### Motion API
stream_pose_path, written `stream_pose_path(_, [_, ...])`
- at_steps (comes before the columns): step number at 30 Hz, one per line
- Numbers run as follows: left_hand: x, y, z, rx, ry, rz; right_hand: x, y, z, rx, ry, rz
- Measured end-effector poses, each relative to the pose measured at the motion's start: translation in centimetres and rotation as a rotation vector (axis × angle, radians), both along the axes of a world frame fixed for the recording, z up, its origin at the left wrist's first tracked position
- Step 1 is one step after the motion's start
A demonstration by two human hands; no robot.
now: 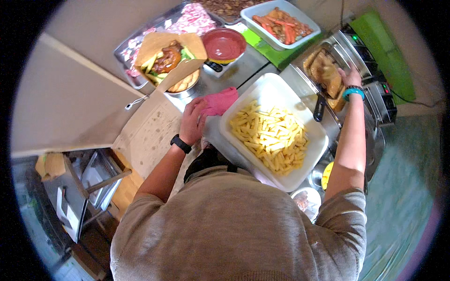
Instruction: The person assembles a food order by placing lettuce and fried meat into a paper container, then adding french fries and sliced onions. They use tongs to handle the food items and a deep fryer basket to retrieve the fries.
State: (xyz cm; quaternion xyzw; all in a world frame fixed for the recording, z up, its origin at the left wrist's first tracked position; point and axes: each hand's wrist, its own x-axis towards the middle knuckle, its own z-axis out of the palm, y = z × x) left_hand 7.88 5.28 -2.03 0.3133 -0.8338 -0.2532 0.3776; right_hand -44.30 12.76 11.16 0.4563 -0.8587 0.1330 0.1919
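My left hand (191, 121) is closed on the near left end of a crumpled pink cloth (221, 101) on the metal counter. To its right stands a big white plastic tub (230, 140) of pale cut potato fries (272, 136). My right hand (350, 78) reaches over the right side of a steel deep fryer (307, 91), its fingers apart and nothing visible between them. Brown, glossy contents (323, 70) show in the fryer; I cannot make out exactly what they are. A black handle (319, 108) sticks out at its near side.
An open brown takeaway box (197, 44) with glazed food sits at left, over a bowl of golden pieces (186, 84). Beyond are a red bowl (224, 44) on a small scale, a tray of pink-white pieces (194, 18) and a white tub (281, 44) of reddish-orange food.
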Motion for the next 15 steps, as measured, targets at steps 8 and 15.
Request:
stream_pose_path(8, [6.8, -5.1, 8.0, -0.238, 0.169, 0.450, 18.6, -3.5, 0.1, -0.249, -0.645, 0.598])
stream_pose_path(15, [12.2, -19.3, 7.8, 0.383, 0.211, 0.400, 29.9, -10.3, -8.6, -0.013, -1.420, 0.599])
